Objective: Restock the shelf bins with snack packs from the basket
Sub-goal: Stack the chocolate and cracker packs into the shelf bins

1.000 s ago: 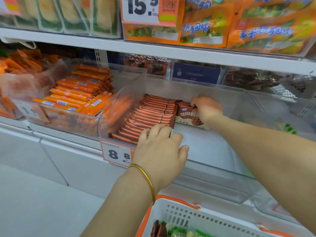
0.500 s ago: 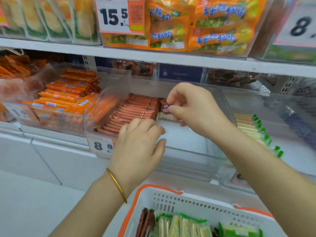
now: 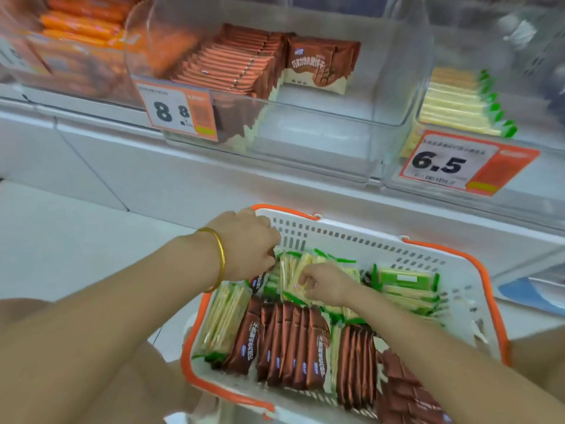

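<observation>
A white basket with orange handles sits below the shelf, packed with brown snack packs and cream-and-green packs. My left hand, with a gold bangle on its wrist, reaches into the basket's far left corner. Its fingers curl down onto a brown pack. Beside it my right hand pinches a cream-and-green pack. Above, a clear shelf bin holds a row of brown packs on its left side, with bare floor on its right.
To the right, another clear bin holds cream-and-green packs behind a 6.5 price tag. An 8.8 tag hangs on the brown-pack bin. Orange sausage sticks fill the bin at left. White floor lies to the basket's left.
Both hands have left the shelf bin and dropped into the basket. The view has tilted down from the shelf to the basket.
</observation>
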Action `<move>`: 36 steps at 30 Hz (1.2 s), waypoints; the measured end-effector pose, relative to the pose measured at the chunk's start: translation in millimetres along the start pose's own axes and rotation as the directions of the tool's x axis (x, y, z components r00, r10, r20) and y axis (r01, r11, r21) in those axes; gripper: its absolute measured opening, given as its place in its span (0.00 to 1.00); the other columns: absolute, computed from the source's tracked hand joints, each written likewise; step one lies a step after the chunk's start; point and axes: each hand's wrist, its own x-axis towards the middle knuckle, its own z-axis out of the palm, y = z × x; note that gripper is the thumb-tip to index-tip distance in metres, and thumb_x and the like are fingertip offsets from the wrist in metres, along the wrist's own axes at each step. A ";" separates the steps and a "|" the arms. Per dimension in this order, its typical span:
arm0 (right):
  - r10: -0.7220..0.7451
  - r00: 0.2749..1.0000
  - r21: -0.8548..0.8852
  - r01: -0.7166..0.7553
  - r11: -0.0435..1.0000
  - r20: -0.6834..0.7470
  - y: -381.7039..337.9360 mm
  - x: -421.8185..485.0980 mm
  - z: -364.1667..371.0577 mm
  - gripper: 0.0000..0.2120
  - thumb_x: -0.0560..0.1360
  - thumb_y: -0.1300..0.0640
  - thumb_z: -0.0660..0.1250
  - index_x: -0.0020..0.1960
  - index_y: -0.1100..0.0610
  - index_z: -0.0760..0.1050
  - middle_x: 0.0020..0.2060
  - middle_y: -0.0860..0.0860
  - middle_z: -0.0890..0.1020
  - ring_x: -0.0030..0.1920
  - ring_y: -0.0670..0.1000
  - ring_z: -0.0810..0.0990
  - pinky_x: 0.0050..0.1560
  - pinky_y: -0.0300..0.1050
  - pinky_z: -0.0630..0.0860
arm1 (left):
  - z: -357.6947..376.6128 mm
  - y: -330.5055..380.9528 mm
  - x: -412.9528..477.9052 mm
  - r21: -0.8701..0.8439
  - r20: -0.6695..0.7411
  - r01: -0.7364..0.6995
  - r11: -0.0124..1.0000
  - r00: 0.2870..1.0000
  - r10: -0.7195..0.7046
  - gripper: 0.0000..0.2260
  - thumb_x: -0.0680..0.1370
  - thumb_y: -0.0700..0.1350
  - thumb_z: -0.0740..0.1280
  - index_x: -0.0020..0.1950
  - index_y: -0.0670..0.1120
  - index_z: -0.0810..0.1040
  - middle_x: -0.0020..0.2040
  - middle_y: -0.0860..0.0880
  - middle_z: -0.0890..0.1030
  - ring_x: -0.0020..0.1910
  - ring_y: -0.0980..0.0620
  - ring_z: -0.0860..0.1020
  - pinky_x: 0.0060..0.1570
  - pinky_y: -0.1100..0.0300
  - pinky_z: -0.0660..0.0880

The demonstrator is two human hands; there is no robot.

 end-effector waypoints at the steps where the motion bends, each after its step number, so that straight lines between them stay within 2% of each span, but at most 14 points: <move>1: 0.010 0.997 -0.035 -0.007 0.999 0.075 2.4 4.4 11.3 0.16 0.76 0.56 0.67 0.62 0.57 0.73 0.59 0.54 0.76 0.58 0.54 0.75 0.52 0.43 0.70 | -0.2 2.4 4.7 0.005 -0.007 -0.016 1.000 1.000 0.016 0.17 0.81 0.53 0.54 0.68 0.50 0.68 0.65 0.49 0.70 0.65 0.47 0.66 0.61 0.53 0.67; 3: 0.057 0.980 -0.077 -0.043 0.996 0.192 6.2 7.9 27.3 0.19 0.75 0.53 0.69 0.62 0.60 0.71 0.58 0.55 0.76 0.57 0.55 0.75 0.52 0.45 0.71 | -1.7 5.1 12.6 0.010 -0.047 -0.055 0.998 0.997 0.056 0.17 0.81 0.53 0.54 0.67 0.50 0.69 0.64 0.49 0.71 0.64 0.47 0.66 0.60 0.53 0.66; 6: 0.075 0.968 -0.032 -0.070 0.997 0.241 12.2 8.7 34.0 0.15 0.74 0.53 0.70 0.54 0.59 0.69 0.49 0.54 0.74 0.47 0.54 0.76 0.45 0.47 0.74 | 1.9 4.8 17.5 0.059 -0.027 -0.089 0.994 0.995 0.091 0.16 0.81 0.53 0.54 0.66 0.49 0.68 0.63 0.49 0.71 0.63 0.47 0.67 0.59 0.53 0.67; 10: 0.016 0.964 0.132 -0.053 0.990 0.266 21.9 6.4 31.9 0.12 0.75 0.57 0.70 0.42 0.55 0.66 0.36 0.52 0.76 0.30 0.47 0.78 0.27 0.36 0.74 | 6.7 5.6 20.0 0.085 0.032 -0.101 0.991 0.995 0.098 0.16 0.81 0.52 0.53 0.67 0.49 0.67 0.63 0.48 0.70 0.64 0.46 0.66 0.60 0.52 0.67; 12: -0.010 0.971 0.191 -0.037 0.981 0.239 24.9 1.9 30.9 0.13 0.74 0.59 0.71 0.40 0.56 0.66 0.33 0.50 0.76 0.28 0.44 0.78 0.26 0.34 0.74 | 7.5 8.4 22.5 0.042 0.047 -0.111 0.993 0.993 0.109 0.17 0.81 0.52 0.54 0.69 0.50 0.66 0.65 0.48 0.70 0.65 0.46 0.65 0.62 0.51 0.67; 17: -0.037 0.989 0.261 -0.001 0.965 0.143 24.9 -15.2 12.0 0.11 0.73 0.57 0.73 0.37 0.57 0.72 0.27 0.51 0.77 0.23 0.42 0.76 0.25 0.34 0.74 | 11.2 16.5 27.1 -0.046 0.088 -0.149 0.988 0.984 0.153 0.17 0.81 0.53 0.56 0.68 0.49 0.68 0.64 0.48 0.71 0.64 0.46 0.67 0.62 0.49 0.68; 21: -0.046 0.997 0.356 0.065 0.932 -0.064 18.7 -35.2 -30.1 0.11 0.72 0.55 0.73 0.35 0.57 0.73 0.29 0.58 0.81 0.26 0.52 0.79 0.28 0.42 0.78 | 11.5 22.0 29.0 -0.221 0.111 -0.145 0.964 0.979 0.173 0.21 0.80 0.56 0.59 0.70 0.50 0.67 0.67 0.48 0.70 0.65 0.48 0.67 0.64 0.51 0.68; 25: 0.014 0.964 0.618 0.159 0.770 -0.265 3.6 -61.6 -68.9 0.10 0.75 0.57 0.70 0.38 0.60 0.75 0.21 0.52 0.78 0.20 0.47 0.75 0.22 0.36 0.71 | 2.0 20.1 27.5 -0.355 0.128 -0.107 0.929 0.979 0.161 0.24 0.78 0.55 0.64 0.71 0.48 0.66 0.66 0.48 0.71 0.63 0.50 0.71 0.58 0.60 0.68; 27: 0.058 0.952 0.718 0.185 0.671 -0.300 -4.7 -72.3 -81.9 0.09 0.75 0.58 0.68 0.39 0.61 0.75 0.21 0.54 0.77 0.18 0.47 0.74 0.21 0.36 0.70 | -9.2 13.8 25.0 -0.379 0.053 -0.098 0.920 0.990 0.127 0.19 0.76 0.53 0.67 0.65 0.47 0.71 0.61 0.48 0.76 0.57 0.50 0.74 0.52 0.61 0.69; 29: 0.068 0.946 0.743 0.204 0.638 -0.318 -14.4 -83.4 -92.8 0.10 0.76 0.58 0.67 0.39 0.62 0.74 0.21 0.54 0.77 0.18 0.47 0.73 0.21 0.36 0.71 | -22.4 5.8 20.0 -0.438 -0.036 -0.106 0.893 0.994 0.100 0.12 0.75 0.49 0.69 0.57 0.46 0.76 0.52 0.49 0.80 0.50 0.51 0.77 0.46 0.61 0.71; 31: 0.021 0.915 0.577 0.235 0.782 -0.402 -25.6 -94.1 -103.9 0.11 0.77 0.56 0.67 0.38 0.60 0.74 0.22 0.51 0.76 0.21 0.46 0.72 0.24 0.39 0.71 | -35.9 -3.0 12.0 -0.521 -0.078 -0.122 0.845 0.992 0.095 0.08 0.75 0.45 0.70 0.53 0.46 0.78 0.47 0.49 0.81 0.46 0.51 0.79 0.43 0.62 0.72; 33: -0.141 0.849 0.139 0.243 0.960 -0.509 -39.7 -105.8 -117.3 0.10 0.77 0.51 0.66 0.41 0.56 0.78 0.29 0.47 0.78 0.30 0.46 0.75 0.34 0.44 0.72 | -48.6 -11.2 1.8 -0.553 -0.114 -0.152 0.819 0.988 0.107 0.07 0.75 0.44 0.70 0.51 0.46 0.78 0.46 0.50 0.81 0.44 0.53 0.79 0.41 0.63 0.73; 34: -0.236 0.823 -0.052 0.246 0.968 -0.517 -50.5 -111.7 -124.6 0.10 0.76 0.48 0.66 0.45 0.54 0.80 0.34 0.47 0.80 0.36 0.46 0.76 0.39 0.46 0.73 | -54.9 -15.1 -3.7 -0.562 -0.146 -0.173 0.809 0.983 0.109 0.06 0.75 0.44 0.70 0.50 0.47 0.78 0.45 0.50 0.81 0.43 0.55 0.79 0.41 0.63 0.73; 36: -0.332 0.820 -0.170 0.285 0.943 -0.467 -77.3 -125.0 -142.9 0.12 0.74 0.44 0.67 0.52 0.49 0.80 0.42 0.46 0.82 0.43 0.47 0.77 0.45 0.47 0.73 | -71.3 -24.7 -16.5 -0.591 -0.229 -0.220 0.776 0.968 0.100 0.03 0.74 0.43 0.70 0.46 0.49 0.78 0.40 0.54 0.79 0.38 0.61 0.76 0.36 0.68 0.71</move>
